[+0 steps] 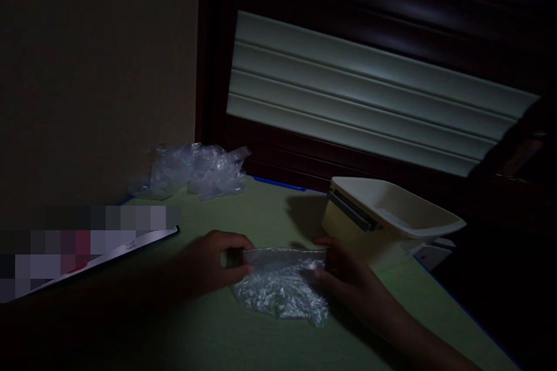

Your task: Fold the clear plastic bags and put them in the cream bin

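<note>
A clear, crinkled plastic bag (282, 290) is stretched between my two hands above the light green tabletop. My left hand (220, 261) pinches the bag's upper left corner between thumb and fingers. At the upper right corner, my right hand (348, 278) grips the same edge, thumb toward me. The bag's top edge runs nearly straight, while its lower part is bunched and wrinkled. Whether anything lies inside the bag cannot be made out in the dim light.
A cream plastic bin (369, 232) with a dark handle stands right of my hands, near the table's (278, 214) edge. Clear plastic bags (200, 171) are heaped at the back left. A flat, dark-edged device or sheet (148, 239), partly blurred out, lies left. Behind is a slatted panel (348, 93).
</note>
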`<move>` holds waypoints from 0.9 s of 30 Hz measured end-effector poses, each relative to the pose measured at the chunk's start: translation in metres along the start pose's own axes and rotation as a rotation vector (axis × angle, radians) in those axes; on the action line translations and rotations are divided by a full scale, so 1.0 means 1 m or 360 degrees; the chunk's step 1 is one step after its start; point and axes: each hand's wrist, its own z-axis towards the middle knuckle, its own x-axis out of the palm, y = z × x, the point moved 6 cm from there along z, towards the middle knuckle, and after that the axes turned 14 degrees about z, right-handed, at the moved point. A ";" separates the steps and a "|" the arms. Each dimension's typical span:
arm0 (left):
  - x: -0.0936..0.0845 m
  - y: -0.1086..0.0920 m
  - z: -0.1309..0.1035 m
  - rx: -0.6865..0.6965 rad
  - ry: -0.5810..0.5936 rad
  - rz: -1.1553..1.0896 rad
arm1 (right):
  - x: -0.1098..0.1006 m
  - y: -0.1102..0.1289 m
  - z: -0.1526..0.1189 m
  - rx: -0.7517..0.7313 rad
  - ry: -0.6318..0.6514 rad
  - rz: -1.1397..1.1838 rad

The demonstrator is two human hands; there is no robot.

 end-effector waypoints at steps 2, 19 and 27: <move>0.000 0.000 0.001 0.0006 -0.0005 -0.0004 | 0.003 -0.004 0.001 0.0097 0.0143 0.0153; -0.001 -0.014 0.000 0.0438 -0.0029 -0.0179 | 0.001 0.002 0.002 0.0003 0.0160 -0.0415; -0.004 -0.023 -0.007 0.0694 -0.0156 -0.0037 | 0.006 0.017 -0.005 -0.0416 0.0381 -0.0687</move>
